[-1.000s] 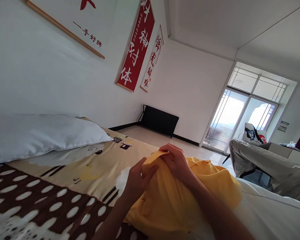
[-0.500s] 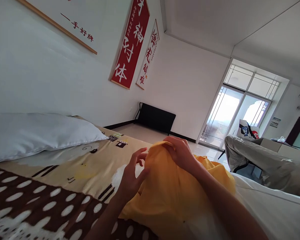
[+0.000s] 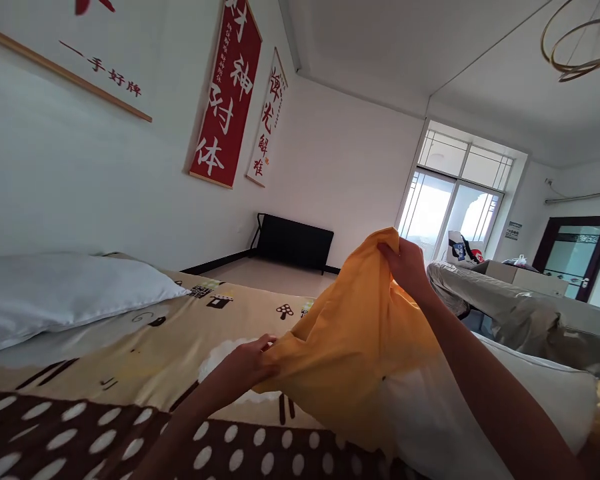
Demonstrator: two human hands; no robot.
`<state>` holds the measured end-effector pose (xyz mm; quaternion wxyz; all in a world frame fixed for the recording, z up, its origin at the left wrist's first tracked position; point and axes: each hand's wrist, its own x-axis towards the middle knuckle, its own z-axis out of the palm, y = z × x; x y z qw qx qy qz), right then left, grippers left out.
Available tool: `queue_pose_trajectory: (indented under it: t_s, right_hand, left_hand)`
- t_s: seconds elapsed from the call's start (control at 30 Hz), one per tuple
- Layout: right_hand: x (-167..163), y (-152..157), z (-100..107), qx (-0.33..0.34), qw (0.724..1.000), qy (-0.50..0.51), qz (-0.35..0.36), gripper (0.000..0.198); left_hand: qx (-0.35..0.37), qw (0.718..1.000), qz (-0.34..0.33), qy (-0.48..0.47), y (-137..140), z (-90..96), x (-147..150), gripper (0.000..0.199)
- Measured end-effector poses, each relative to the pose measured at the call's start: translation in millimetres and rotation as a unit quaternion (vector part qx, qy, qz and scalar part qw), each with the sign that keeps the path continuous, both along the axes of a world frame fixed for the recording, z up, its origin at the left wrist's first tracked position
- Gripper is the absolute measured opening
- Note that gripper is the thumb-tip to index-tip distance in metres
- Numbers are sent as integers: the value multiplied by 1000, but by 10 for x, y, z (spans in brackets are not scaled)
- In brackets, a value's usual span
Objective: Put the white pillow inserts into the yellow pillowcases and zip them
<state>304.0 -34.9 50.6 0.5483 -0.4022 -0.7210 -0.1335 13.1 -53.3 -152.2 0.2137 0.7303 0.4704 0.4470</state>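
- One pillow (image 3: 70, 293) lies farthest left, well apart from the fingers of the left hand (image 3: 247, 363).
- Two patterns mark the bed cover (image 3: 175, 333): beige beyond the left fingers, brown with white dots below them.
- Left fingers bend round the near-left edge of the yellow cloth (image 3: 345, 327), apparently pinching it; the tips are partly hidden.
- Between both sets of fingers, the cloth slopes up from the left grip to a peak at the right one and sags in folds below.
- As for progress, I judge the cloth lifted and drawn out between two grips, but not lying flat or smooth.
- Below the right fingers, a white piece (image 3: 425, 413) shows uncovered; whether part sits inside the cloth, I cannot tell.
- Right hand (image 3: 407, 267): thumb and fingers clamp the raised top.
- Beyond the right fingers, farther right, stands wrapped furniture (image 3: 520, 307).
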Motion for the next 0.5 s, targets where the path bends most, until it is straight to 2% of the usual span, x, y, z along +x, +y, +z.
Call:
queue_pose_trajectory:
  t_s: [0.1,0.2,0.3,0.37,0.4,0.43,0.5]
  right_hand:
    - [69,-42,94,16,1000,9,-2,28]
    - [150,-82,176,43,999,1,-14,28]
    - [299,-113,265,74,996,-9,-39,29]
    - [442,-145,380,91,994,-6,-64,30]
    - [526,-171,475,100,992,-3,-79,30]
    - [619,-206,601,111,989,2,-97,31]
    - [841,-310,954,134,979,13,-153,37]
  left_hand:
    - [1,999,-12,-40,46,-38,101,24]
    - [-37,995,-53,-70,102,-42,155,29]
    - [-42,994,-33,-99,172,67,159,30]
    - [-10,994,-2,-105,234,264,168,33]
    - [16,995,19,-95,267,421,185,35]
    - [50,995,47,-77,295,627,217,37]
    - [130,983,130,-21,316,1199,331,41]
